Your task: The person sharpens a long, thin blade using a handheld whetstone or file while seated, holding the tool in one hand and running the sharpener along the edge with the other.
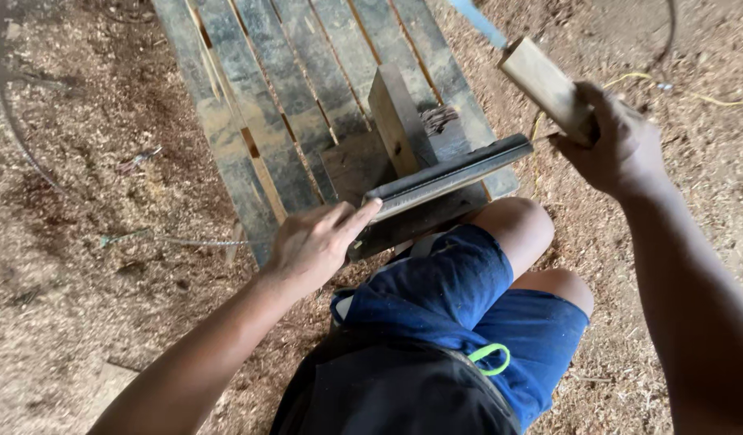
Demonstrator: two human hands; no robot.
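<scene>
Blue shorts (468, 298) sit below a slatted bench (307, 97). On it, the left hand (311, 242) presses flat against a dark bar (448, 173). The right hand (617, 141), beside the bench, is clenched around a wooden handle (544, 84), seemingly mid-work and needing a steady bar.

The slatted wooden surface (307, 80) stood on the sawdust-covered floor (73, 266), directly ahead of the seated person's knees (516, 225). An upright wooden block (399, 121) stood on the near right part of the surface. A long flat bar (452, 173) lay across the near edge, just in front of the block. The left hand (311, 242) rested at the bar's left end, fingertips touching it. The right hand (617, 145) was raised to the right of the surface, closed around a wooden handle (544, 84). A wire (170, 240) lay on the floor to the left.
</scene>
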